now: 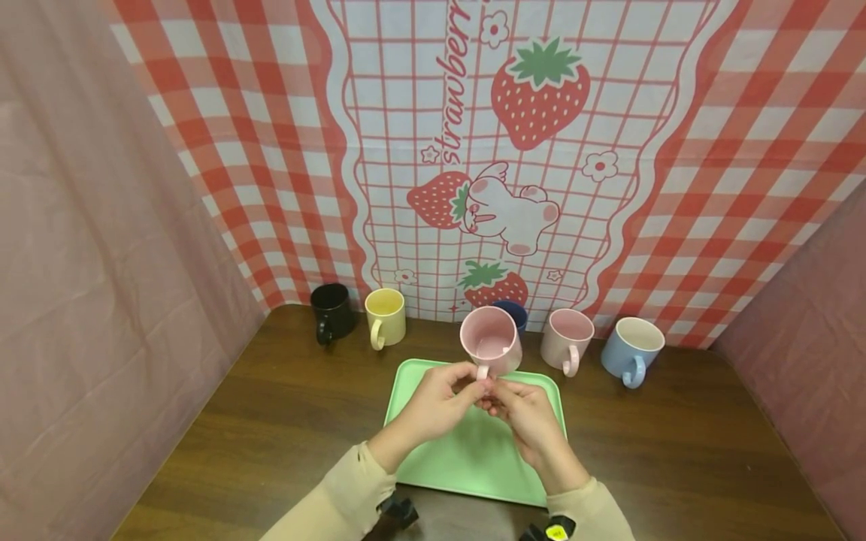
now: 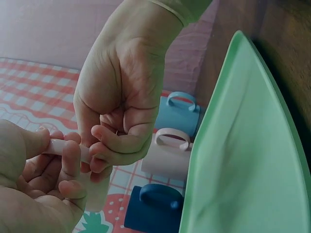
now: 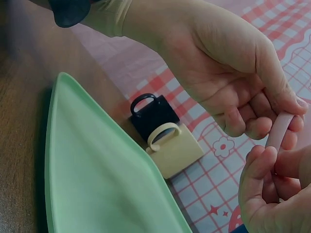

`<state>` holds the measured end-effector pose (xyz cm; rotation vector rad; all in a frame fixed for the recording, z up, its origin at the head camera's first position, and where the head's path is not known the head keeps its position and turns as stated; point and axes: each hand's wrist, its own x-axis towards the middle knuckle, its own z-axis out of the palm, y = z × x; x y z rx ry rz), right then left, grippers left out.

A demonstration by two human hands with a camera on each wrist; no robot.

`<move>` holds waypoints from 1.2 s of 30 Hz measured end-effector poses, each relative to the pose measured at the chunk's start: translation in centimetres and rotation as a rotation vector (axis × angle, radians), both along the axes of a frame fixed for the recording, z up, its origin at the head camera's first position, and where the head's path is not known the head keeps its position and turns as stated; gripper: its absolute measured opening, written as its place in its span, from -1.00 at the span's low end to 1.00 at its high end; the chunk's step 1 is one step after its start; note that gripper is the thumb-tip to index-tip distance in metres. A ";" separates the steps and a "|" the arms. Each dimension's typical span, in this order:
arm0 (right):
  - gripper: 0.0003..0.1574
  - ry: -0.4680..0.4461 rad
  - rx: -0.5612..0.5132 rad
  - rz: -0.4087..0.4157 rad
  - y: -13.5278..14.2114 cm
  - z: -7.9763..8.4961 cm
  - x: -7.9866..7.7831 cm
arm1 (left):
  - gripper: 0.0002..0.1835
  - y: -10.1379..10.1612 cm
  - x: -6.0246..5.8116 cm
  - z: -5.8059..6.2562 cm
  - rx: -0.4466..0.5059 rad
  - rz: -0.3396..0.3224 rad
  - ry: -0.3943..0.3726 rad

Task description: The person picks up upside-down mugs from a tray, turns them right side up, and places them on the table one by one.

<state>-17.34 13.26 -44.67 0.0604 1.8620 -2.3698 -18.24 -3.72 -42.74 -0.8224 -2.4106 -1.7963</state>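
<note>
Above the green tray (image 1: 473, 458), a pink mug (image 1: 489, 342) is held up by its handle, its open rim tilted toward the head camera. My left hand (image 1: 440, 398) pinches the handle from the left. From the right, my right hand (image 1: 531, 417) pinches it as well, and the fingertips of both meet there. Both wrist views show the pale handle (image 3: 280, 130) between the fingers and thumbs. Behind the held mug stands a dark blue mug (image 2: 153, 208), mostly hidden in the head view.
Along the back of the wooden table stand a black mug (image 1: 331, 312) and a yellow mug (image 1: 386, 315) on the left. A second pink mug (image 1: 564, 338) and a light blue mug (image 1: 631, 349) stand on the right. A checked strawberry cloth (image 1: 284, 150) hangs behind them.
</note>
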 end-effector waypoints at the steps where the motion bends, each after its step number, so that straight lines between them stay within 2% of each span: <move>1: -0.79 0.003 -0.001 0.004 0.0 0.0 0.0 | -0.87 0.1 0.0 0.0 0.012 -0.004 -0.019; 5: -0.80 0.021 0.021 0.018 0.1 -0.1 0.0 | -0.87 0.3 0.1 0.1 0.059 -0.031 -0.095; 14: -0.70 0.052 0.043 0.044 0.1 -0.1 0.3 | -0.72 0.0 0.3 0.1 0.103 -0.119 -0.181; 22: -0.70 0.028 0.057 0.022 -0.1 -0.3 0.5 | -0.68 -0.1 0.3 0.0 0.075 -0.139 -0.164; 26: -0.72 0.026 0.080 0.029 0.0 -0.6 0.5 | -0.69 -0.1 0.3 -0.1 0.093 -0.155 -0.187; 32: -0.78 0.055 0.117 0.045 0.4 -0.9 0.3 | -0.73 0.2 0.5 -0.2 0.132 -0.147 -0.227; 36: -0.79 0.094 0.171 0.060 1.0 -0.6 0.1 | -0.74 0.4 0.6 -0.1 0.138 -0.134 -0.209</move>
